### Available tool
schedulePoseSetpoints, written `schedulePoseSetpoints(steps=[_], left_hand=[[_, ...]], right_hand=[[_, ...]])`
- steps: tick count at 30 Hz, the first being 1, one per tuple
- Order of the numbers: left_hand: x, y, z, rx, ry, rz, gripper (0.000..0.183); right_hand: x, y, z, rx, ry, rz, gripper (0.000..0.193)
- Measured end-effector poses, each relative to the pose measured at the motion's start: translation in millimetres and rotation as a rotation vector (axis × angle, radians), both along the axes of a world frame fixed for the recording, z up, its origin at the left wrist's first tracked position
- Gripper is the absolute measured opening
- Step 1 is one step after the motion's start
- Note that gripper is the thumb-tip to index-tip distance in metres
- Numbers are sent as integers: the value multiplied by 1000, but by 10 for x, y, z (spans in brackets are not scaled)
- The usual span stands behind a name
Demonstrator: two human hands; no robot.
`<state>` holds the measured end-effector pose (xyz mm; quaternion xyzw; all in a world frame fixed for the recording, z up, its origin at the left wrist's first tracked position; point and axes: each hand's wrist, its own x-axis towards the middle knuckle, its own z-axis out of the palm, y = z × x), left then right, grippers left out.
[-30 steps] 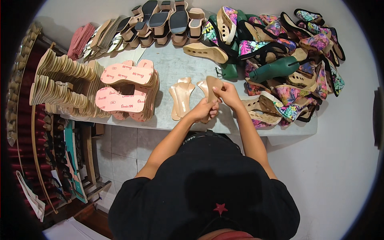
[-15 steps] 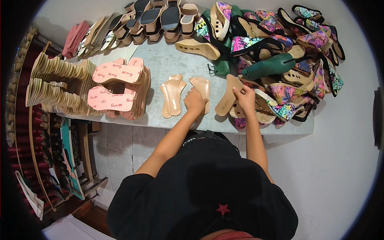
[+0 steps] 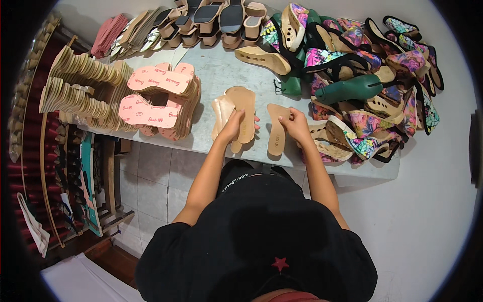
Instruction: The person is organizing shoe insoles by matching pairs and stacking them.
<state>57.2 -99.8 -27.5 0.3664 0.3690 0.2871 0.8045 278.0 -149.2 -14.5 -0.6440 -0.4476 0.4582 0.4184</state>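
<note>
My left hand (image 3: pixel 233 126) is wrapped around a matte tan shoe insole (image 3: pixel 246 103), its thumb on top and fingertips showing past the right edge. Just left of that hand lie shiny beige insoles (image 3: pixel 220 109), partly covered by the held one. Whether more than one insole is in this grip, I cannot tell. Between thumb and fingers, my right hand (image 3: pixel 296 124) pinches another tan insole (image 3: pixel 275 138) with dark print near its lower end. A gap of table separates the two held insoles.
Stacks of pink-topped insole boards (image 3: pixel 151 113) and pale insole boards (image 3: pixel 75 103) stand left on the grey table (image 3: pixel 214 68). Block-heeled sandals (image 3: pixel 232 22) line the back. Floral wedge shoes (image 3: pixel 372 126) and a green shoe last (image 3: pixel 349 90) crowd the right.
My left hand has gone from resting on a shiny beige insole to gripping a matte tan one. The right hand's insole has turned more upright and come left. The whole view has shifted slightly.
</note>
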Motion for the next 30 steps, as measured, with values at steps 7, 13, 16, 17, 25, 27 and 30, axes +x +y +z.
schedulePoseSetpoints(steps=[7,13,16,17,25,27,30], left_hand=[[-265,-10,171,90,6,-46,44],[-192,-79,416,256,44,-50,52],[-183,-108,590,130,-128,-196,62],[-182,-96,611,132,-128,-203,62],[-179,23,573,157,-193,-302,65],[-170,32,592,177,-196,-312,65],[-163,37,618,205,-198,-316,65]], right_hand=[[-452,120,469,36,270,160,16],[-687,207,774,150,175,209,18],[-793,207,965,231,3,146,19],[-825,188,1040,260,-86,111,18],[-943,127,1252,545,-363,-49,15],[-948,124,1252,538,-355,-74,14],[-943,140,1198,524,-303,-136,11]])
